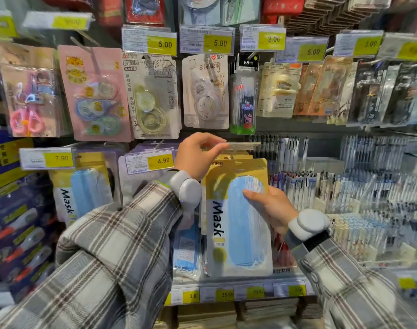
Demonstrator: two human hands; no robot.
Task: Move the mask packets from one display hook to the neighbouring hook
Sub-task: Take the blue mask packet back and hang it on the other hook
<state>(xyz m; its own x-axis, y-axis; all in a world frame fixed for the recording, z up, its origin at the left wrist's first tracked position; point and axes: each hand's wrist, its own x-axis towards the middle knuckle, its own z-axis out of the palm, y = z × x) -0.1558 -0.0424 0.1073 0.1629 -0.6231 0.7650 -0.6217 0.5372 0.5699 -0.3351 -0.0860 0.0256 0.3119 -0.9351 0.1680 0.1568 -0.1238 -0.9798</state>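
While left hand point(198, 154) pinches tag point(244, 146), right hand point(272, 208) grips mask packet point(238, 233).

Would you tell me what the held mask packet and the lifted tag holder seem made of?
The mask packet: glossy plastic film, likely; it shows glare and a clear window over blue masks. The tag holder: probably clear rigid plastic, thin, see-through, edge-on.

Head-worn view, forward-down, close to shelves point(297, 129)

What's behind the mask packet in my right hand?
Behind the mask packet, yellow tops of other packets show above it and a pale blue packet at its lower left. Everything else behind it is covered.
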